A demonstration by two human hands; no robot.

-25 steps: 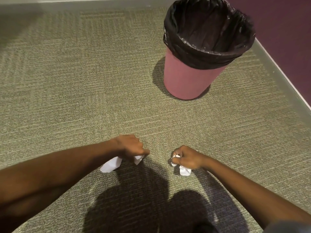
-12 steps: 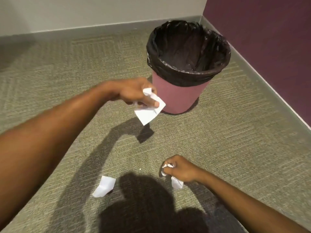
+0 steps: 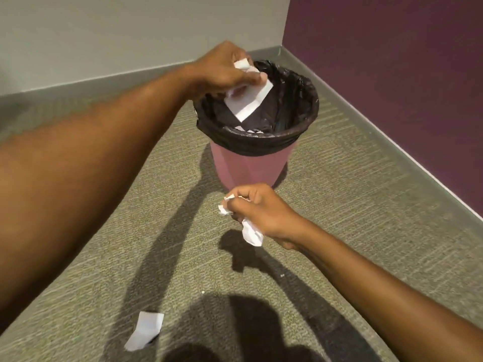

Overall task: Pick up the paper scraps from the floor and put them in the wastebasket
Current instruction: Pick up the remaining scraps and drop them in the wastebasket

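Note:
A pink wastebasket (image 3: 248, 168) with a black bag liner (image 3: 295, 105) stands on the carpet near the room's corner. My left hand (image 3: 222, 69) is over its left rim, shut on a white paper scrap (image 3: 248, 100) that hangs into the opening. A few white scraps (image 3: 248, 129) lie inside the bag. My right hand (image 3: 258, 210) is raised in front of the basket, closed around crumpled paper scraps (image 3: 251, 232). One flat white scrap (image 3: 145, 330) lies on the floor at the lower left.
Grey-green carpet (image 3: 339, 205) covers the floor. A grey wall (image 3: 104, 35) with a baseboard runs behind the basket and a purple wall (image 3: 392, 74) runs along the right. Shadows of my arms and body fall across the near carpet.
My left hand lifted a scrap off the floor and carried it up over the basket. My right hand rose from the carpet with its crumpled scraps. One scrap stayed on the floor.

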